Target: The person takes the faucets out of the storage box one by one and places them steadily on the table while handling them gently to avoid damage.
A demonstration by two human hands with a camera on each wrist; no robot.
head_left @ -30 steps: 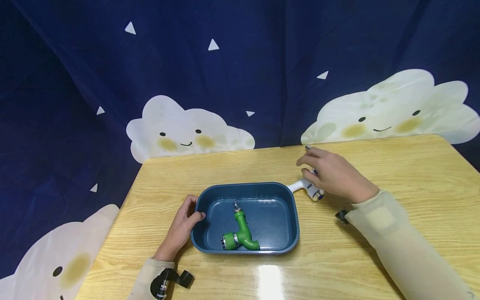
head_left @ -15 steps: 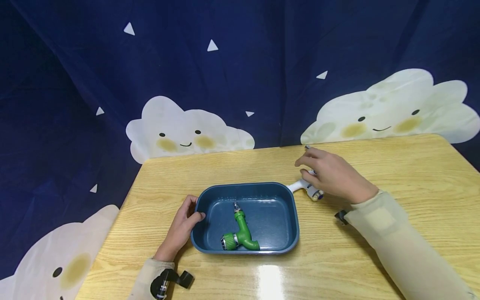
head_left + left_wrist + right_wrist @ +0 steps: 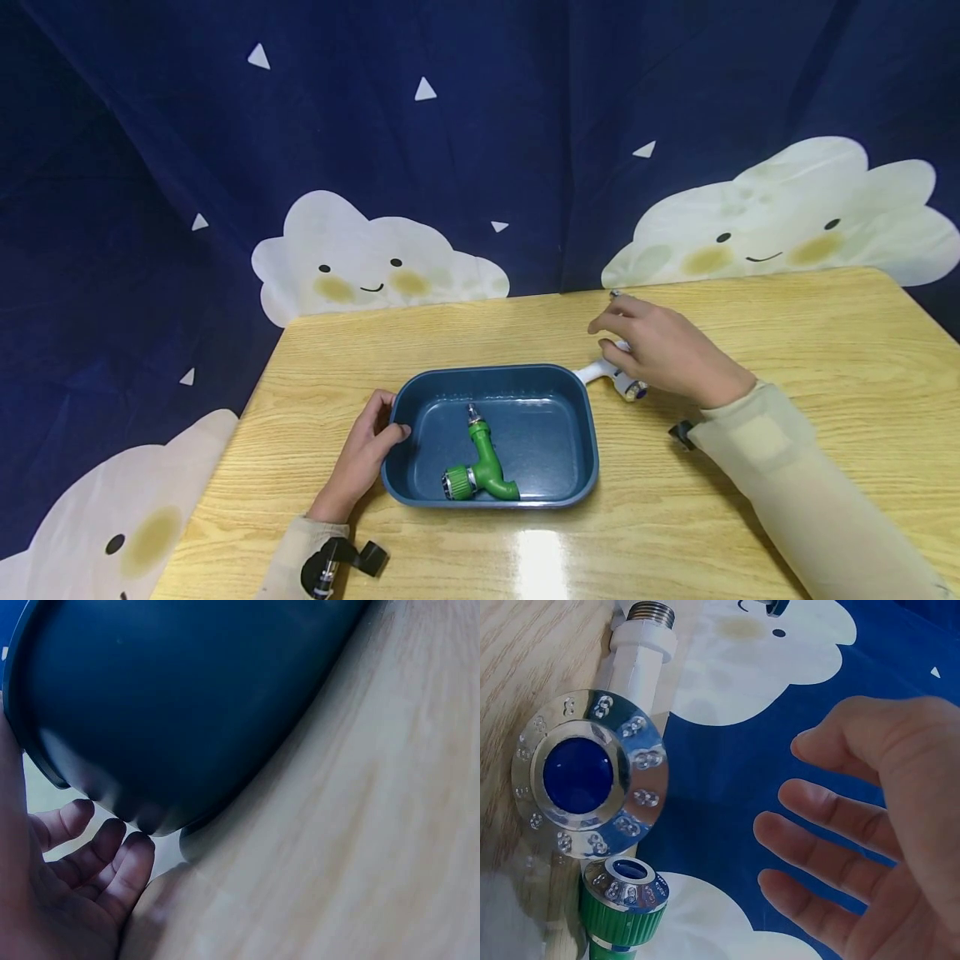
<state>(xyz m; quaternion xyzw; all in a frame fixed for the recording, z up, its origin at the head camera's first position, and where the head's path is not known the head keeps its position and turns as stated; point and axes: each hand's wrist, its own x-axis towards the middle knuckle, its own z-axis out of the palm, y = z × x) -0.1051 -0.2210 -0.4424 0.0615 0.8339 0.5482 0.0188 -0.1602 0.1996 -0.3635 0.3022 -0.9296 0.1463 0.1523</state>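
A blue tray [image 3: 528,437] stands on the table with a green tap [image 3: 489,471] lying in it. My left hand [image 3: 360,454] grips the tray's left end, thumb over the rim and fingers outside; the left wrist view shows those fingers [image 3: 133,866] curled by the outer wall [image 3: 172,697]. Over a white tap [image 3: 597,370] just right of the tray, my right hand [image 3: 671,350] hovers with relaxed fingers and nothing in them. The right wrist view has that hand [image 3: 870,840] apart from a white tap's chrome, blue-centred handle [image 3: 579,776] and a green ribbed knob [image 3: 622,919].
A small metal end [image 3: 615,294] shows beyond my right hand near the back edge; the hand hides whatever it belongs to. Behind the wooden table [image 3: 375,342] hangs a dark blue curtain [image 3: 525,133] with cloud faces.
My right hand has shifted very slightly left above the white tap. The left hand, tray and green tap in it have not moved.
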